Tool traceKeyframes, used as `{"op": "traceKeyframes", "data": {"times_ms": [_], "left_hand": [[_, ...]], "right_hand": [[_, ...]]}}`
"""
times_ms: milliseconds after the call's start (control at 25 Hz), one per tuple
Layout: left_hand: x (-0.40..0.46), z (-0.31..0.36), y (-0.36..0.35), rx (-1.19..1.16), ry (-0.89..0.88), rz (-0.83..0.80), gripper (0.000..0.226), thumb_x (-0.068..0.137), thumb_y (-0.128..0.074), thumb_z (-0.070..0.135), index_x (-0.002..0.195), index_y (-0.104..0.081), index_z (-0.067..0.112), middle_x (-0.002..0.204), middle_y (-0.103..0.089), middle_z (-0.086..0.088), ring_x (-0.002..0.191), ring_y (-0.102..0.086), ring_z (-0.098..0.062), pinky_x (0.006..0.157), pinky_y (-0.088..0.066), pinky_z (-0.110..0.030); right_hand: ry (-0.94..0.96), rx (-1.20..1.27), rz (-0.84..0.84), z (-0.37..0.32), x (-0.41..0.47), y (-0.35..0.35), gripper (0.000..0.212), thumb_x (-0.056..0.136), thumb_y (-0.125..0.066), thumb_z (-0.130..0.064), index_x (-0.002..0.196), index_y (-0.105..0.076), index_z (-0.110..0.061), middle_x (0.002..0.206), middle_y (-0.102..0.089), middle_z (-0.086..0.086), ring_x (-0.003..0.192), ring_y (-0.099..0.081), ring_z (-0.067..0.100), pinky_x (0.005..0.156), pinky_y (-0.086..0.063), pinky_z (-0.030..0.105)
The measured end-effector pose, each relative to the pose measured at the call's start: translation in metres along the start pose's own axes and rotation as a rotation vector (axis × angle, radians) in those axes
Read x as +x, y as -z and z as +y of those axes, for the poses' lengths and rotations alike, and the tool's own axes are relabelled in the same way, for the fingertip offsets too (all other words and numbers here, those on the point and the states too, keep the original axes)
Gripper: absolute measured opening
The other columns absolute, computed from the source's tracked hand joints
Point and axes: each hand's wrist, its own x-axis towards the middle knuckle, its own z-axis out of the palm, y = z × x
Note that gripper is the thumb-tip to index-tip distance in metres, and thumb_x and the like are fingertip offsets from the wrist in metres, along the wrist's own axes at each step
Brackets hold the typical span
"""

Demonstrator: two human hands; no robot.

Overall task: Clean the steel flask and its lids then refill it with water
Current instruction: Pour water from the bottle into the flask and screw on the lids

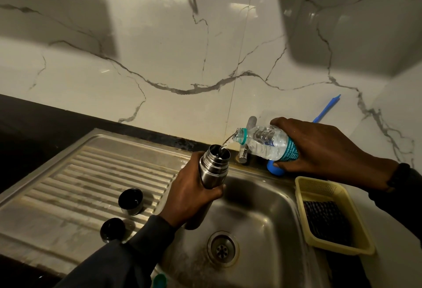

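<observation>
Nearest us, at the front edge of the stainless sink [269, 196], lies a small green bottle cap [159, 281]. On the ribbed draining board [91, 173] to the left stand two dark round lids, the closer one [113, 229] near the front, the cup-shaped one [130, 200] just behind it. A pale yellow plastic basket [303, 192] sits on the sink's right rim.

Over the basin our left hand [191, 196] wraps its fingers round the open steel flask [213, 165], held almost upright. Our right hand [319, 148] grips a clear plastic water bottle with a teal label [267, 142], tipped so a thin stream falls into the flask's mouth.

We judge cleaning finished and refilling under way. Next we should keep the stream centred, level the bottle before overflow, then screw on both lids.

Behind, a blue-handled tool [326, 108] leans on the marble wall.
</observation>
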Motion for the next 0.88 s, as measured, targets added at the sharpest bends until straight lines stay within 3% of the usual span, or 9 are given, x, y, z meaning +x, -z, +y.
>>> {"op": "traceKeyframes", "data": {"times_ms": [240, 880], "left_hand": [[-0.0002, -0.0012, -0.0003, 0.0, -0.004, -0.002, 0.069, 0.07, -0.087, 0.025, 0.125, -0.046, 0.032, 0.108, -0.064, 0.016, 0.096, -0.061, 0.005, 0.074, -0.045, -0.006], [0.0014, -0.0008, 0.0014, 0.001, 0.001, -0.01, 0.069, 0.071, -0.087, 0.024, 0.125, -0.045, 0.033, 0.108, -0.064, 0.014, 0.098, -0.06, 0.006, 0.075, -0.046, -0.006]], "right_hand": [[-0.03, -0.017, -0.028, -0.002, 0.0002, 0.0048, 0.072, 0.071, -0.065, -0.064, 0.13, -0.037, -0.033, 0.106, -0.06, -0.012, 0.079, -0.047, 0.003, 0.068, -0.049, 0.027], [-0.011, -0.049, -0.022, 0.0006, 0.0024, 0.0047, 0.074, 0.07, -0.059, -0.067, 0.131, -0.035, -0.033, 0.105, -0.061, -0.011, 0.077, -0.048, 0.003, 0.065, -0.046, 0.024]]}}
